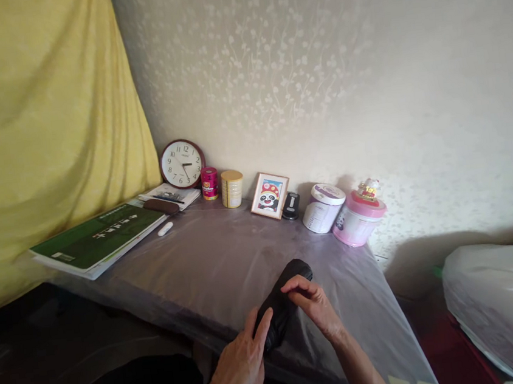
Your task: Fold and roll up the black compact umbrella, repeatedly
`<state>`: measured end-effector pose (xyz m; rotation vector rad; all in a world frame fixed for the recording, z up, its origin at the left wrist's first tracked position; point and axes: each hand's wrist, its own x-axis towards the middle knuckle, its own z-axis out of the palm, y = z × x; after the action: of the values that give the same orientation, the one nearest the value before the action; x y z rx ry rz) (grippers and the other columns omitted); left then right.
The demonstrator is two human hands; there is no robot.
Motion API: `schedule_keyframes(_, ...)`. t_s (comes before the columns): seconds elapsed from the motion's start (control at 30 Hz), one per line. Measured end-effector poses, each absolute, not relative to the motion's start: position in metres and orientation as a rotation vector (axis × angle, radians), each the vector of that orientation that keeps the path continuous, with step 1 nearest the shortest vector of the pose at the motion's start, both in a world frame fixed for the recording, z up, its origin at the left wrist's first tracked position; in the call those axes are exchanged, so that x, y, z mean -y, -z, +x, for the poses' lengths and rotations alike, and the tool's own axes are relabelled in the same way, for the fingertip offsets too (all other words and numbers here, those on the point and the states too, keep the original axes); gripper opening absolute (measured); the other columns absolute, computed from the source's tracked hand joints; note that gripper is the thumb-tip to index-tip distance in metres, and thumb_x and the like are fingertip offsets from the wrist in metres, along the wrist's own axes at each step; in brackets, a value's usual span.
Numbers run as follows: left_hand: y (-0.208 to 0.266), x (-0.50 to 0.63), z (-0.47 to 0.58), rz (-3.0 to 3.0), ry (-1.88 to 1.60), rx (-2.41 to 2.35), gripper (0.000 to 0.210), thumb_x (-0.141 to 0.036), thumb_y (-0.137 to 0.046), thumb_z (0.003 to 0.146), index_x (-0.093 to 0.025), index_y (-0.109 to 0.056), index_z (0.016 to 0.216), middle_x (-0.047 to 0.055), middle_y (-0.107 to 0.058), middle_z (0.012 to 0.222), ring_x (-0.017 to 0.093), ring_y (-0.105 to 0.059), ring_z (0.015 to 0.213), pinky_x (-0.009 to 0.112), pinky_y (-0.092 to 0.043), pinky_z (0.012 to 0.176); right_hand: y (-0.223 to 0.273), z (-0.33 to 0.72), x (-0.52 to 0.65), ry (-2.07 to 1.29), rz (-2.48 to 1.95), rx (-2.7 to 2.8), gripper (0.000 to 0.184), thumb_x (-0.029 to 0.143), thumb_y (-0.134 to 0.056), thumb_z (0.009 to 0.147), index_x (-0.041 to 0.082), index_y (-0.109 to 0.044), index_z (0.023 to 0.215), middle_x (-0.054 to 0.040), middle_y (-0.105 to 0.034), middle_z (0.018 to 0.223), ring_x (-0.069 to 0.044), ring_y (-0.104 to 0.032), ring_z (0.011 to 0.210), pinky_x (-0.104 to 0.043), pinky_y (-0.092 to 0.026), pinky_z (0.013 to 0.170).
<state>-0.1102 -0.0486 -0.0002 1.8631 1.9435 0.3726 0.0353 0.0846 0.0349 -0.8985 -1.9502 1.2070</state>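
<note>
Ahead of the left hand (pixel 245 364) and off to its left, a green book (pixel 105 237) lies flat on the desk (pixel 191 269). The left hand has its thumb and fingers closed on the near end of the black bundle (pixel 280 308). The bundle sits on the desk, just ahead of that hand and a bit to its right. Its long side slants, going from the left hand up and away to the right. So the left hand is at the near end, and the right hand (pixel 313 308) is by the far end. The right hand bends over the top, with its thumb and finger tips close together; I cannot tell if they pinch a bit of it. Ahead of the right hand stand a white tub (pixel 324 209) and a pink tub (pixel 356 223). Well to its right is a big plastic bag (pixel 501 300).
</note>
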Motion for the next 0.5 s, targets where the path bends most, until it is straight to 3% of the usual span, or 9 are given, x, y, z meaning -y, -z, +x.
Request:
schedule_keyframes(0.27, 0.0, 0.051, -0.112, 1.879, -0.446, -1.936, 0.08, -0.005, -0.035, 0.071, -0.032, -0.004, 0.14, 0.006, -0.021, 0.148, 0.016, -0.061, 0.095, 0.029, -0.048, 0.082, -0.037, 0.085, -0.075, -1.378, -0.99, 1.871, 0.018, 0.036, -0.06, 0.074, 0.021, -0.068, 0.081, -0.0014, -0.062, 0.079, -0.018, -0.056, 0.077, -0.03, -0.046, 0.073)
schedule_keyframes(0.5, -0.01, 0.04, -0.128, 1.592, -0.715, -1.936, 0.059, -0.016, -0.041, 0.072, -0.019, -0.034, 0.131, 0.007, -0.051, 0.122, 0.015, -0.057, 0.102, 0.024, -0.043, 0.089, 0.001, 0.12, -0.08, -1.267, -1.227, 1.473, 0.038, 0.052, -0.069, 0.062, 0.019, -0.069, 0.079, -0.0042, -0.065, 0.072, -0.019, -0.059, 0.067, -0.034, -0.049, 0.068)
